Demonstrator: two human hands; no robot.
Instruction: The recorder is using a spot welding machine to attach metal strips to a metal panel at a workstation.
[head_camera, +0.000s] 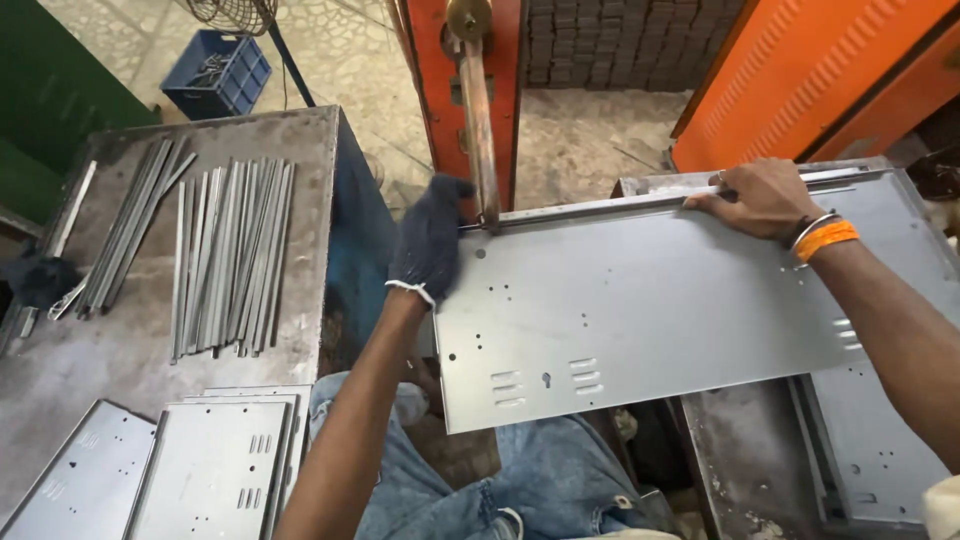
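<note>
A large grey sheet-metal panel (640, 300) with punched holes and slots lies across my lap, its far edge under a copper welding arm (478, 120). My left hand (430, 240), in a dark knit glove, grips the panel's far left corner next to the electrode tip. My bare right hand (762, 195), with orange and silver bangles at the wrist, presses a narrow metal strip (620, 205) against the panel's far edge on the right.
A steel table (120, 340) on the left holds a pile of thin metal strips (225, 260) and stacked panels (210, 465). An orange machine (790, 70) stands behind. More panels (880, 440) lie at lower right. A blue crate (218, 72) sits on the floor.
</note>
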